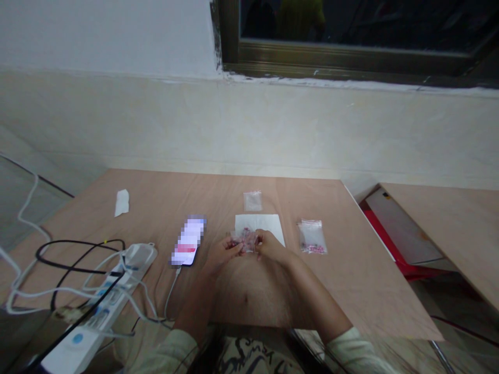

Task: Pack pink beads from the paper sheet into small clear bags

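Note:
Between my two hands is a small clear plastic bag (247,238) with pink and reddish bits in it. My left hand (226,250) pinches its left side, and my right hand (268,245) grips the right side. Both hands are just above the near edge of a white sheet of paper (273,224) lying on the wooden table (249,296). To the right lies another clear zip bag (312,236) with small pink and dark pieces gathered at its bottom. Beyond the paper is a flat clear zip bag (252,200), its contents too faint to make out.
A phone (188,241) with a lit, blurred screen lies left of my hands, plugged into a white cable. Further left are a power strip (105,306), tangled cables (80,270) and a white paper scrap (122,202). A second table (448,218) stands at the right.

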Demonstrator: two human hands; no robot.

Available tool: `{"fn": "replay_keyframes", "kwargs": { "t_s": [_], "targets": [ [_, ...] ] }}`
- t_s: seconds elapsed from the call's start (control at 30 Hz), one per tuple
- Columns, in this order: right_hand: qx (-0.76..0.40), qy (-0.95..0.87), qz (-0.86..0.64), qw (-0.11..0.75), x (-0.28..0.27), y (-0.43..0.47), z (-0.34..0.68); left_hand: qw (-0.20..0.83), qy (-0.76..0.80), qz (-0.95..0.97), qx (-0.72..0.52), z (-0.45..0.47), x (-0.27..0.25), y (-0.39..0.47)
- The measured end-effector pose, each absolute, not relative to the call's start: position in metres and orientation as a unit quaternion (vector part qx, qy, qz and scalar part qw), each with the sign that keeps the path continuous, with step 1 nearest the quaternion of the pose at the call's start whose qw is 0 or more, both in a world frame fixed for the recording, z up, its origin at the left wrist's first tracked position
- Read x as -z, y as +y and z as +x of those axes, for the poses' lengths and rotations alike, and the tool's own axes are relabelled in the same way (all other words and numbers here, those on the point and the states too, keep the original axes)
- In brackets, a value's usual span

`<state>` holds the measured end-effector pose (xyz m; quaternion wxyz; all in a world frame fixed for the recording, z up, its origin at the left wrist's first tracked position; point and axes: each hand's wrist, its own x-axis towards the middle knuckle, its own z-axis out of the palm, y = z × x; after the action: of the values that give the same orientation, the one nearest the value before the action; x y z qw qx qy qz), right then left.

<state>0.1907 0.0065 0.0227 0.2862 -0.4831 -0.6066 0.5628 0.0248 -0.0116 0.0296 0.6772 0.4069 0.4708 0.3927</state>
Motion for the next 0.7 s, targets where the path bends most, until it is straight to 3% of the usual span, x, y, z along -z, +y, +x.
{"fn": "replay_keyframes", "kwargs": {
  "t_s": [0.3,0.7],
  "targets": [
    [-0.518,-0.656,-0.470,0.283,-0.0272,0.0075,0.1870,0.654,0.478,0.416,-0.413,0.0257,-0.0338,-0.0111],
    [-0.618,-0.607,-0.426,0.261,-0.0323,0.0047,0.1907,0.668,0.471,0.399,-0.416,0.0231,-0.0338,-0.0135]
  ]
}}
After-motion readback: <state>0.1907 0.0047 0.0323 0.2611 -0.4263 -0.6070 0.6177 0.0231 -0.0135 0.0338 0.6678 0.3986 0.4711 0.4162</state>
